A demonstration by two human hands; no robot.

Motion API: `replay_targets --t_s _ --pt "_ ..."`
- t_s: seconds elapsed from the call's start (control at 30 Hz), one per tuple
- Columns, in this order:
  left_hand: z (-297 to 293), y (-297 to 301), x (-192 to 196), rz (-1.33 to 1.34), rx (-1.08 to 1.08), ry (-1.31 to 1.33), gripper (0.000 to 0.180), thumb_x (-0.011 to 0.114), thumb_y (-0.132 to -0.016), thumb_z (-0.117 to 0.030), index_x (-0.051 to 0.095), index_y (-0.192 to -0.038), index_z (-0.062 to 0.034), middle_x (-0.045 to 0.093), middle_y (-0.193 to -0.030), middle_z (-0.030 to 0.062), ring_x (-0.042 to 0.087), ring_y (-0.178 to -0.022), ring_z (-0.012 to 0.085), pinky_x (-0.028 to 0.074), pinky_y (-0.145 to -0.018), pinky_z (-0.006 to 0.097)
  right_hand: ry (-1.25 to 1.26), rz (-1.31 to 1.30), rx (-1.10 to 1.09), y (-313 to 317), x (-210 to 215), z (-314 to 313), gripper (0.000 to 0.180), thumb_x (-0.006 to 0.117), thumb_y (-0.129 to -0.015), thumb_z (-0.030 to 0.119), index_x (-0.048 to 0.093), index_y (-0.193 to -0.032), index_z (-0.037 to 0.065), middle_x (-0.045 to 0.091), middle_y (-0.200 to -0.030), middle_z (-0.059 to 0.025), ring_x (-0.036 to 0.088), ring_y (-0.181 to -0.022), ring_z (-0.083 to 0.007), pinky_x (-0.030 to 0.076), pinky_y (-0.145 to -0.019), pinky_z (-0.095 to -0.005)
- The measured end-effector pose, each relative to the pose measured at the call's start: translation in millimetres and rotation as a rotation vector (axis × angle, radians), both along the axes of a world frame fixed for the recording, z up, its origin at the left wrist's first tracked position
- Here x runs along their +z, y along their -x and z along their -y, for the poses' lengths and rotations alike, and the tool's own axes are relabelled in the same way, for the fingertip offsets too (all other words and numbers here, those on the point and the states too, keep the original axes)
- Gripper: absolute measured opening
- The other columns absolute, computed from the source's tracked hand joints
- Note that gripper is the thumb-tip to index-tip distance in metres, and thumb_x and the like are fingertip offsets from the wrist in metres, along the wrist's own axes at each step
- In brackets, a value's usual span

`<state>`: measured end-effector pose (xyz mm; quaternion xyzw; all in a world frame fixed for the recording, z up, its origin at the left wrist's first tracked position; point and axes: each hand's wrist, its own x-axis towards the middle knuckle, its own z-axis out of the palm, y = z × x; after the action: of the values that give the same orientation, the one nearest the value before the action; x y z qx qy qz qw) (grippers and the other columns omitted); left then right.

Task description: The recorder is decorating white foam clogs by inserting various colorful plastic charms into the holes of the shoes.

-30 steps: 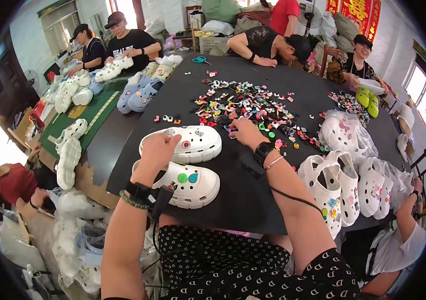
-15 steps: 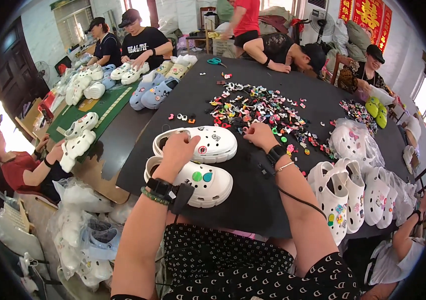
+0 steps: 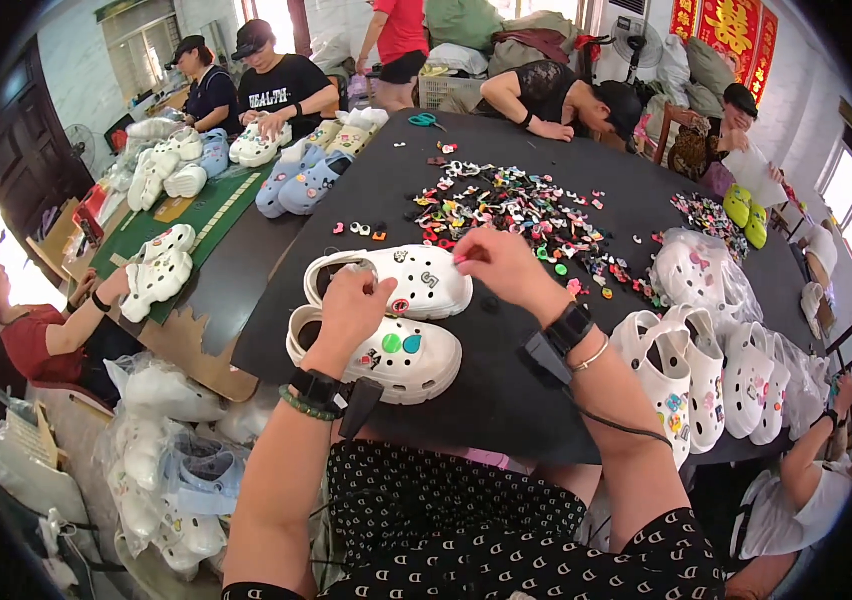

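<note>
Two white clogs lie side by side on the black table, toes to the right. The far clog (image 3: 436,282) carries several small charms; the near clog (image 3: 428,372) has a green round charm (image 3: 390,343) and a blue teardrop charm (image 3: 412,343). My left hand (image 3: 348,308) is closed over the far clog's heel opening, fingertips pinched together; what they hold, if anything, is hidden. At the far clog's toe, my right hand (image 3: 508,268) pinches a small pinkish-red charm (image 3: 460,260) between thumb and finger. Beyond it spreads a pile of loose mixed charms (image 3: 521,212).
Decorated white clogs (image 3: 654,370) stand at the table's right edge, beside a plastic-wrapped clog (image 3: 696,270). Teal scissors (image 3: 426,120) lie at the far edge. Bagged clogs (image 3: 161,480) heap up at lower left. Co-workers handle clogs at a green-topped table (image 3: 208,232) and around mine.
My right hand has moved from the pile's near edge left to the far clog's toe, with a small charm in its fingers. The left hand stays over the heel. The red-shirted person has shifted left.
</note>
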<state>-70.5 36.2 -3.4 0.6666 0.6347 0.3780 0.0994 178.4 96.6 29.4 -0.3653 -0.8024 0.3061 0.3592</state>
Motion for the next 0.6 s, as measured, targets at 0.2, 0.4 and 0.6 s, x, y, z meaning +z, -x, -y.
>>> replay_targets --t_s 0.2,0.4,0.6 --pt "1 -5 2 0.020 0.010 -0.007 0.044 0.071 -0.084 -0.034 0.056 -0.072 0.0056 0.056 -0.071 0.0199 0.053 -0.067 0.0337 0.040 -0.061 0.045 -0.042 0.118 0.100 32 12 21 0.012 0.069 -0.082 0.000 0.066 -0.093 0.002 0.066 -0.088 -0.0068 0.064 -0.079 -0.0154 0.051 -0.073 -0.0285" --pt "1 -5 1 0.025 0.001 -0.055 0.043 0.071 -0.084 -0.032 0.055 -0.071 0.0058 0.054 -0.071 0.0200 0.052 -0.068 0.0345 0.039 -0.061 0.045 -0.092 0.150 0.067 44 4 24 0.011 0.070 -0.079 0.000 0.068 -0.089 0.003 0.066 -0.085 -0.0103 0.065 -0.076 -0.0200 0.051 -0.069 -0.0312" --pt "3 -6 4 0.009 0.042 -0.012 0.038 0.071 -0.082 -0.031 0.060 -0.068 0.0024 0.057 -0.074 0.0196 0.056 -0.075 0.0361 0.044 -0.067 0.047 -0.085 0.091 -0.017 52 10 13 0.009 0.071 -0.079 0.001 0.068 -0.088 0.002 0.068 -0.082 -0.0103 0.066 -0.074 -0.0204 0.052 -0.068 -0.0318"
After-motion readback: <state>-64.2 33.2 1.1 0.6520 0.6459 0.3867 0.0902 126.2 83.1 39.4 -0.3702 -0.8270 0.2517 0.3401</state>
